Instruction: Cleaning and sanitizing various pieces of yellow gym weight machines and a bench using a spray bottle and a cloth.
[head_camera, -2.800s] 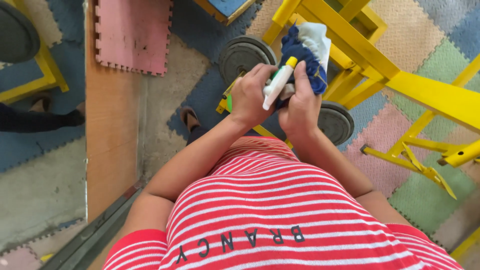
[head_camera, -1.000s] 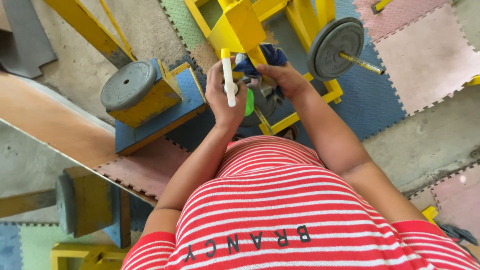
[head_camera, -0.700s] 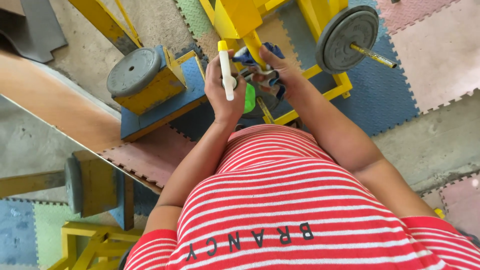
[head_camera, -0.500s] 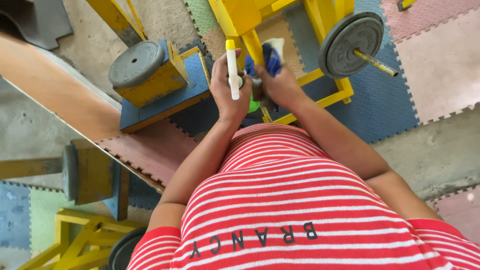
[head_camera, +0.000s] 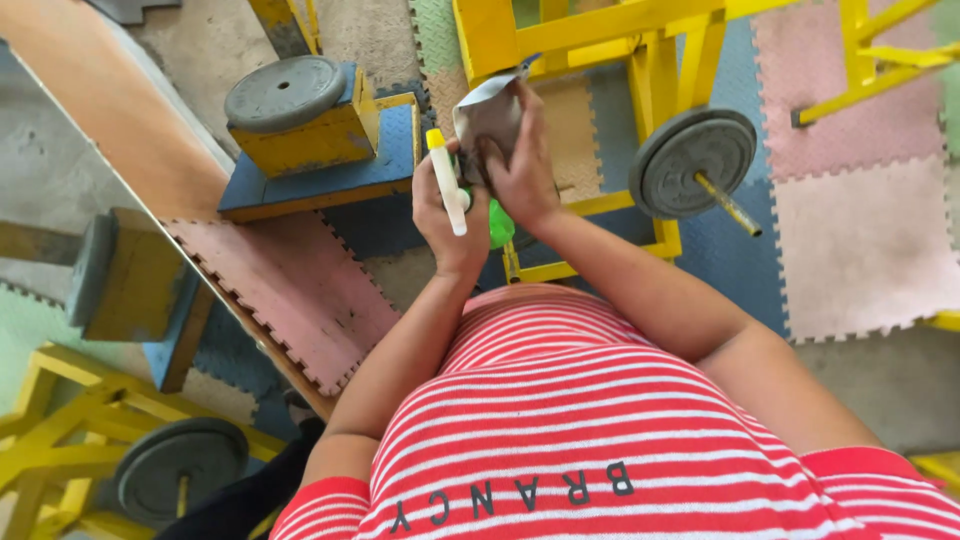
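My left hand (head_camera: 447, 215) grips a spray bottle (head_camera: 446, 185) with a white trigger head, a yellow nozzle tip and a green body (head_camera: 498, 226) showing below the fingers. My right hand (head_camera: 520, 170) is closed on a cloth (head_camera: 489, 112), grey-white on the side facing me, held up right beside the bottle. Both hands are close together in front of my chest, above a yellow metal frame (head_camera: 600, 30).
A grey weight plate (head_camera: 692, 162) sits on a yellow bar to the right. Another plate (head_camera: 284, 92) lies on a yellow and blue block to the left. Coloured foam mats (head_camera: 860, 240) cover the floor. A mirror (head_camera: 90, 330) at left reflects equipment.
The view has swung, so the frame and plates sit differently. The cloth has turned from its blue side to its pale side. Both hands stay together holding bottle and cloth.
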